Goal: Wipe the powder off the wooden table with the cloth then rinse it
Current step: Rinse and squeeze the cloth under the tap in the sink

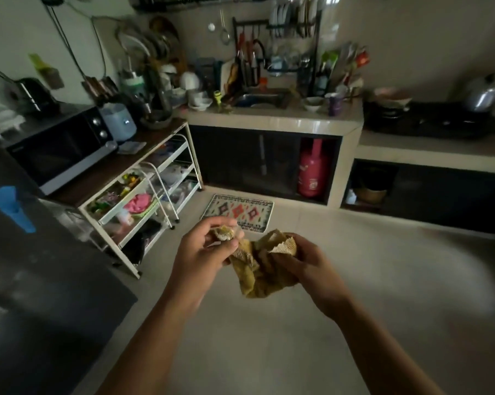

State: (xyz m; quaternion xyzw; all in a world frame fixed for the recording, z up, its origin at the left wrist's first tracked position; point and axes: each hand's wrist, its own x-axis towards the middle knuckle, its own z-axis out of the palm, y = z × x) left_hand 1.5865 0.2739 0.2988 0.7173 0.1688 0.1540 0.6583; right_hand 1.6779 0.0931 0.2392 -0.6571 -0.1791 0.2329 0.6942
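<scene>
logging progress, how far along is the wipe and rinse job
Done: wiping is probably finished, though no powdered table shows to confirm it. In hand: the left hand and right hand both grip the bunched yellow cloth, pale patches on it, above the floor. Left: the rinse; the sink is across the room ahead.

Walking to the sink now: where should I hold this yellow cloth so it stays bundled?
Grip the two bunched top folds, one from each side. The cloth is crumpled, with pale faces turned up at the left hand and the right hand, and a loose tail droops below them. It is probably best to tuck that tail up from underneath.
</scene>
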